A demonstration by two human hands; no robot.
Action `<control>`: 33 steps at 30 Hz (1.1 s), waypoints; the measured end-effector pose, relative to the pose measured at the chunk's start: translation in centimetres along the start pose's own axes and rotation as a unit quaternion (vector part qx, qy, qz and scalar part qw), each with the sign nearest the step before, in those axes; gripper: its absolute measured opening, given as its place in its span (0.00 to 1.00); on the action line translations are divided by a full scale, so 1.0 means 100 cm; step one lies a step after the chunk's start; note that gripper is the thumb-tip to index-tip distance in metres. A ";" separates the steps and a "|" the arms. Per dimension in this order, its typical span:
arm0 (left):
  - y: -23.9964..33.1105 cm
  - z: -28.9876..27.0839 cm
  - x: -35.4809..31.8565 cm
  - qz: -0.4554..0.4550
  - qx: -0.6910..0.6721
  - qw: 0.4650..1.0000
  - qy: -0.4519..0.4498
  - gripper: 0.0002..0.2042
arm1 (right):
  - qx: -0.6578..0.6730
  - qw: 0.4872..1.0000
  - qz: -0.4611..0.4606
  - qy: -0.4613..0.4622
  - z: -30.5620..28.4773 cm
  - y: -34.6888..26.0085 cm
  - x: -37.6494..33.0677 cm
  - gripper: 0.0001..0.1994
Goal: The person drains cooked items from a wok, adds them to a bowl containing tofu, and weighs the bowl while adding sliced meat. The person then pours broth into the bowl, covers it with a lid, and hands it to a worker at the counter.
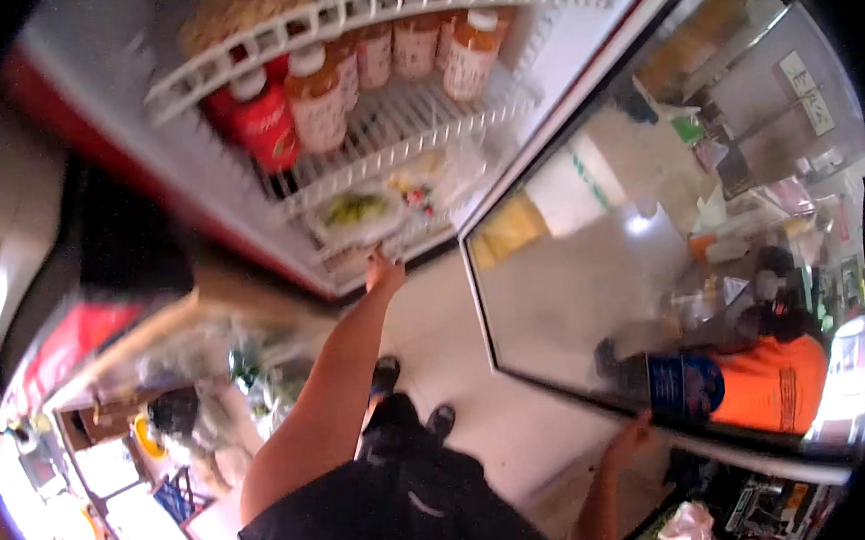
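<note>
My left hand (385,273) reaches down to the bottom of an upright drinks fridge, fingers apart, with nothing visible in them. Just beyond its fingertips lies a clear plastic bag or tray of green produce (356,211), beside another clear bag (460,168) with small red and yellow items. Whether the fingers touch the produce I cannot tell. Over on the right, my right hand (625,443) has its fingers at the frame edge of the fridge's glass door (545,297), which stands swung open; the fingers look closed on that edge.
Wire shelves (415,156) above hold a red bottle (264,126) and several white-capped amber bottles (316,103). A wooden-edged counter (205,311) runs along the left. An orange garment (777,386) shows in the door glass. A pink plastic bag (686,526) lies at lower right.
</note>
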State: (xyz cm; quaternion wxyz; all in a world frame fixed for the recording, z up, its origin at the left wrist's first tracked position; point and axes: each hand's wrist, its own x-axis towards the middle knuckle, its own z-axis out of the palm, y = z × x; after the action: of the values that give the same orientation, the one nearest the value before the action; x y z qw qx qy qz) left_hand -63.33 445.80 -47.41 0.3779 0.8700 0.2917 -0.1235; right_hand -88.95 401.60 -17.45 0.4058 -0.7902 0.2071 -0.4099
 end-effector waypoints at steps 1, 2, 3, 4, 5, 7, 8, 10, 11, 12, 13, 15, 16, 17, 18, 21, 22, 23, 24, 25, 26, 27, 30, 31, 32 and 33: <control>0.022 -0.007 0.012 0.004 0.030 0.999 0.018 0.33 | -0.027 0.998 0.041 0.034 -0.004 -0.001 0.002 0.34; 0.033 0.004 0.031 0.009 0.049 0.999 0.013 0.33 | -0.051 0.992 0.084 0.076 -0.011 -0.004 -0.002 0.33; 0.029 0.014 0.052 0.005 0.054 0.998 0.016 0.33 | -0.073 0.984 0.126 0.106 -0.013 -0.009 -0.003 0.31; 0.021 0.024 0.070 -0.002 0.056 0.998 0.020 0.33 | -0.085 0.974 0.162 0.132 -0.010 -0.013 -0.003 0.29; 0.005 0.027 0.087 -0.017 0.054 0.998 0.029 0.33 | -0.095 0.967 0.187 0.142 -0.003 -0.012 0.001 0.28; -0.022 0.024 0.109 -0.037 0.050 0.997 0.051 0.33 | -0.102 0.967 0.193 0.129 -0.008 0.009 -0.001 0.28; -0.030 0.024 0.117 -0.043 0.046 0.996 0.061 0.33 | -0.105 0.971 0.181 0.116 -0.020 0.030 -0.002 0.28; -0.039 0.031 0.135 -0.032 0.061 0.996 0.065 0.33 | -0.113 0.960 0.210 0.146 -0.013 0.015 -0.019 0.28; -0.038 0.035 0.140 -0.024 0.067 0.995 0.068 0.33 | -0.112 0.953 0.227 0.167 -0.008 0.002 -0.020 0.28; -0.034 0.037 0.147 -0.015 0.077 0.994 0.073 0.33 | -0.109 0.944 0.248 0.189 -0.003 -0.008 -0.022 0.27; -0.037 0.047 0.151 -0.003 0.080 0.994 0.074 0.33 | -0.120 0.943 0.240 0.196 -0.012 -0.007 -0.024 0.25; -0.049 0.054 0.162 0.021 0.087 0.993 0.082 0.33 | -0.132 0.958 0.211 0.144 -0.024 0.005 -0.033 0.20; -0.058 0.052 0.172 0.028 0.073 0.992 0.096 0.33 | -0.123 0.970 0.190 0.091 -0.021 0.014 -0.028 0.18; -0.072 0.052 0.185 0.022 0.048 0.992 0.114 0.33 | -0.113 0.980 0.162 0.036 -0.010 0.019 -0.014 0.16; -0.077 0.060 0.198 0.019 0.020 0.992 0.124 0.32 | -0.106 0.985 0.137 -0.005 -0.004 0.019 -0.004 0.14; -0.091 0.053 0.215 0.015 -0.037 0.981 0.190 0.32 | -0.060 0.987 0.152 -0.003 0.011 -0.001 -0.006 0.09; -0.096 0.047 0.212 0.028 -0.063 0.973 0.219 0.32 | -0.032 0.994 0.101 -0.005 0.009 0.003 -0.010 0.09; -0.106 0.040 0.202 0.050 -0.091 0.965 0.242 0.32 | -0.052 0.985 0.156 -0.052 0.004 -0.004 -0.010 0.09; -0.116 0.036 0.184 0.085 -0.121 0.958 0.245 0.32 | -0.030 0.990 0.133 -0.026 0.008 0.006 -0.015 0.10; -0.130 0.034 0.134 0.123 -0.134 0.959 0.218 0.31 | -0.050 0.986 0.142 -0.069 0.000 0.022 -0.010 0.11; -0.142 0.029 0.085 0.168 -0.136 0.958 0.186 0.30 | -0.070 0.978 0.163 -0.108 -0.015 0.044 -0.009 0.14; -0.152 0.023 0.037 0.215 -0.138 0.955 0.149 0.29 | -0.041 0.987 0.143 -0.060 -0.009 0.038 -0.013 0.16; -0.223 -0.002 -0.095 0.418 -0.048 0.906 0.047 0.13 | 0.009 0.987 0.158 -0.012 0.002 0.026 -0.024 0.31; -0.240 -0.018 -0.140 0.315 0.008 0.947 -0.061 0.11 | -0.032 0.991 0.130 -0.021 0.005 0.007 -0.024 0.29; -0.242 -0.016 -0.171 0.257 0.068 0.955 -0.132 0.11 | -0.038 0.991 0.126 -0.017 0.001 -0.019 -0.032 0.28; -0.225 -0.010 -0.196 0.230 0.116 0.948 -0.185 0.12 | -0.007 0.993 0.102 -0.052 -0.004 -0.038 -0.046 0.29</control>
State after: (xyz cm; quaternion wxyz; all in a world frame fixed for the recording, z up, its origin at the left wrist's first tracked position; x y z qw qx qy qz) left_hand -92.55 450.70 -51.35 0.3395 0.9133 -0.0080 -0.2247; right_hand -91.95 406.67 -16.41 0.4497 -0.7884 0.2679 -0.3232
